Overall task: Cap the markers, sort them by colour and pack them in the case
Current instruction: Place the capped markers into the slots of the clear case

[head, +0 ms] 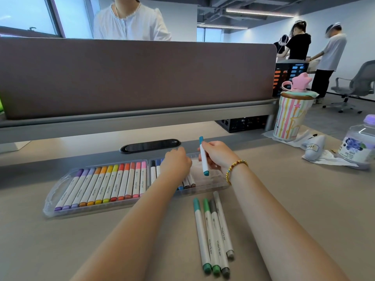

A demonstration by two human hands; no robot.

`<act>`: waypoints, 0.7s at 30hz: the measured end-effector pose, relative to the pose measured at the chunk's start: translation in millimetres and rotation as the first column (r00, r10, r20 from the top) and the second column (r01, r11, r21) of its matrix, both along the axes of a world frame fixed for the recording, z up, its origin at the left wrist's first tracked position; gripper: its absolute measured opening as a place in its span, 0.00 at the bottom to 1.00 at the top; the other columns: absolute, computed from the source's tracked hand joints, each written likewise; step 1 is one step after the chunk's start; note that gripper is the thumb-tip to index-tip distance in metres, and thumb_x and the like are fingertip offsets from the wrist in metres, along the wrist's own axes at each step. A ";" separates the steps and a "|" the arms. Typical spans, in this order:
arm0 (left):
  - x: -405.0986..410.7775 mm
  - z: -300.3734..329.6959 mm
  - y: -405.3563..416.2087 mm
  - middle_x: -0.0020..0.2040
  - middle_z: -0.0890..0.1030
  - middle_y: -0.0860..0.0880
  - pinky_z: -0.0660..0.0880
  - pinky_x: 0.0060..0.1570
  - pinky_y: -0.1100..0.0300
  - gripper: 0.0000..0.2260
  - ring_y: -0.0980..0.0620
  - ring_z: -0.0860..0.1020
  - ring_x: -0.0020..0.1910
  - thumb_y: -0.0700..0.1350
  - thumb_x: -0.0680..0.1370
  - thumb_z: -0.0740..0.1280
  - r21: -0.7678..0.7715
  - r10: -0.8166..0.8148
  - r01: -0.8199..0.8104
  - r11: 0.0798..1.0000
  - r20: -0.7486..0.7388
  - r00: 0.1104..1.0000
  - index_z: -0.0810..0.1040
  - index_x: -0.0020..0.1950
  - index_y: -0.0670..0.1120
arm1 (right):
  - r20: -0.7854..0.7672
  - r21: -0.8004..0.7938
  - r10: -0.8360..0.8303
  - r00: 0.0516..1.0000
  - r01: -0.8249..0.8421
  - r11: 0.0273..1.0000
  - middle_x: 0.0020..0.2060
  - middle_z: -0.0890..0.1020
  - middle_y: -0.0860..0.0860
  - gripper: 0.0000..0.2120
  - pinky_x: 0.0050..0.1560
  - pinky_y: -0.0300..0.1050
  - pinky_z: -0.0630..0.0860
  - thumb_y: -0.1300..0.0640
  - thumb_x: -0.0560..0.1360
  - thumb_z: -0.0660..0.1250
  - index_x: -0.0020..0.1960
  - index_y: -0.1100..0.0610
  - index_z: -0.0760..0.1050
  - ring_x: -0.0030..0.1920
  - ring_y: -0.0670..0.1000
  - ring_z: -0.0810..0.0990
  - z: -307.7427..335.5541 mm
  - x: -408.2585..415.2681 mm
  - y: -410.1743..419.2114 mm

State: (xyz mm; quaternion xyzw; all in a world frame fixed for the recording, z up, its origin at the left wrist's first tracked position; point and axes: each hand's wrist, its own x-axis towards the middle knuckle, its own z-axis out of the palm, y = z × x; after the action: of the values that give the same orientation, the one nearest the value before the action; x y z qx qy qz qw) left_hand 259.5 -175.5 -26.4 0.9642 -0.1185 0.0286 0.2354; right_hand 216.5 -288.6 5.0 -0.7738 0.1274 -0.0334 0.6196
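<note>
Nearest the camera, four capped markers (214, 234) are laid side by side on the desk (304, 199), touching one another: two green-capped, one grey-capped and one pale-capped, all pointing away from the viewer.

Both forearms are stretched forward over the desk. The left hand (176, 162) is held palm down over the right compartment of the clear case (52, 191), its fingers curled downward among the markers there; what the fingertips hold cannot be told, since they are hidden by the back of the hand. The right hand (218, 156) is raised above the far right end of the case, wrist bent, a beaded bracelet (235, 170) worn on it. A teal marker (203, 156) is pinched between its thumb and fingers, held nearly upright and clear of the case, both caps on.

In the left compartment a row of markers (105, 185) is packed, running from purple through orange and yellow to red and pink. In the right compartment a black and a blue marker are seen left of the hand, and brown ones at its near side.

Farther off, a black oval cable port (150, 145) is set into the desk, a striped tumbler (290, 118) with a pink star lid stands at the right, a bottle (359, 142) beside it, and a brown divider panel (132, 78) closes the desk's back.
</note>
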 end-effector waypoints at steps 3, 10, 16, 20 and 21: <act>-4.9 -7.8 6.9 0.67 0.67 0.43 0.68 0.58 0.54 0.16 0.45 0.64 0.65 0.45 0.81 0.53 0.147 -0.022 0.006 0.989 0.111 0.994 0.66 0.68 0.44 | 0.002 0.018 -0.009 1.000 0.009 1.000 0.32 0.78 0.52 0.14 0.31 0.36 0.69 0.52 0.82 0.54 0.55 0.60 0.74 0.28 0.46 0.70 0.4 0.3 -2.0; -10.6 -10.1 20.8 0.77 0.55 0.49 0.52 0.72 0.48 0.25 0.48 0.52 0.76 0.55 0.82 0.48 0.328 -0.233 0.236 0.915 -0.051 0.971 0.54 0.77 0.47 | -0.043 -0.063 -0.004 0.999 0.001 0.998 0.35 0.79 0.52 0.12 0.29 0.36 0.67 0.55 0.81 0.56 0.55 0.61 0.74 0.30 0.46 0.70 -0.6 -0.9 -5.4; -14.5 -10.5 24.6 0.78 0.49 0.50 0.45 0.73 0.44 0.27 0.47 0.46 0.77 0.57 0.82 0.46 0.353 -0.221 0.254 0.901 -0.133 0.966 0.47 0.78 0.47 | -0.054 -0.141 0.011 0.998 -0.018 0.990 0.34 0.78 0.53 0.09 0.22 0.32 0.64 0.56 0.80 0.58 0.52 0.61 0.74 0.27 0.45 0.67 -2.2 -2.1 -6.2; -16.5 -5.0 22.1 0.78 0.48 0.49 0.44 0.72 0.41 0.25 0.46 0.46 0.77 0.55 0.82 0.46 0.409 -0.226 0.263 0.874 -0.135 0.965 0.48 0.77 0.47 | -0.037 -0.225 -0.006 0.999 -0.003 0.974 0.33 0.79 0.52 0.11 0.21 0.32 0.62 0.54 0.79 0.61 0.52 0.61 0.76 0.26 0.46 0.67 -6.4 -0.3 -0.9; -17.2 -5.1 21.0 0.78 0.48 0.49 0.44 0.72 0.41 0.24 0.46 0.46 0.77 0.53 0.82 0.46 0.425 -0.243 0.274 0.863 -0.127 0.962 0.49 0.77 0.46 | -0.032 -0.236 -0.012 0.999 0.004 0.972 0.33 0.79 0.53 0.12 0.21 0.33 0.63 0.54 0.79 0.61 0.53 0.62 0.76 0.27 0.46 0.68 -7.9 0.4 0.3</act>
State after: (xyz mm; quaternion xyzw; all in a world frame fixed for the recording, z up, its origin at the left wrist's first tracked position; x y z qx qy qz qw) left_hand 242.3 -154.5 -31.5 0.9680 -0.2419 -0.0638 0.0179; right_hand 217.0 -288.3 -2.8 -0.8418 0.1357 -0.0380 0.5210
